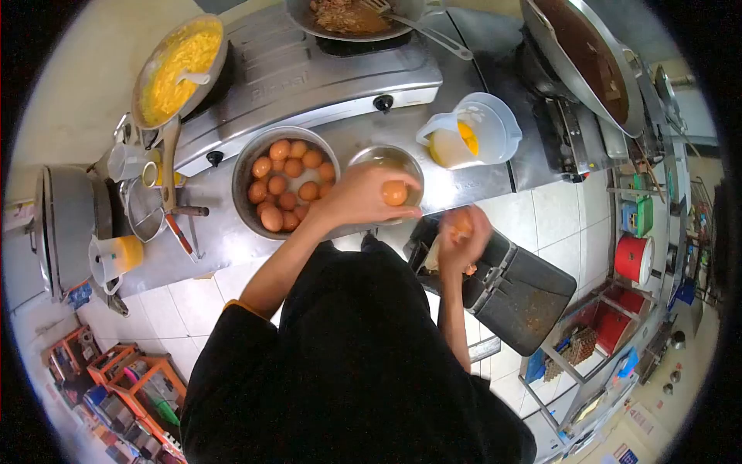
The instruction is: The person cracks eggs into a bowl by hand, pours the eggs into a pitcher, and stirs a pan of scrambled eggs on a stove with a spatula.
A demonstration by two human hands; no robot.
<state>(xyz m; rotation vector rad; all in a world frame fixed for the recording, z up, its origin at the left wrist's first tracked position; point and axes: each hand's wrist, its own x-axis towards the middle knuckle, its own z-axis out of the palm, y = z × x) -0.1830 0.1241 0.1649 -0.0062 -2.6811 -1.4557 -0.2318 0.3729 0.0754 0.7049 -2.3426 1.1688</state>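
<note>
My left hand (363,195) is closed round a brown egg (394,192), over a small metal bowl (413,166) on the steel counter. Below the counter's edge, my right hand (469,236) is curled round a brown eggshell (461,225), slightly blurred. That hand is above an open black bin (421,240), where pale scraps show inside. Left of the small bowl, a large metal bowl (241,166) contains several brown eggs (294,168). A translucent jug (501,131) with egg yolks (468,138) in it stands to the right.
Behind the bowls is a gas stove (309,97). A pan of yellow scrambled food (182,73) and a pan with a slotted turner (433,32) sit on it. At upper right is a wide pot of brown liquid (583,58). The bin's lid (525,298) hangs out over the tiled floor.
</note>
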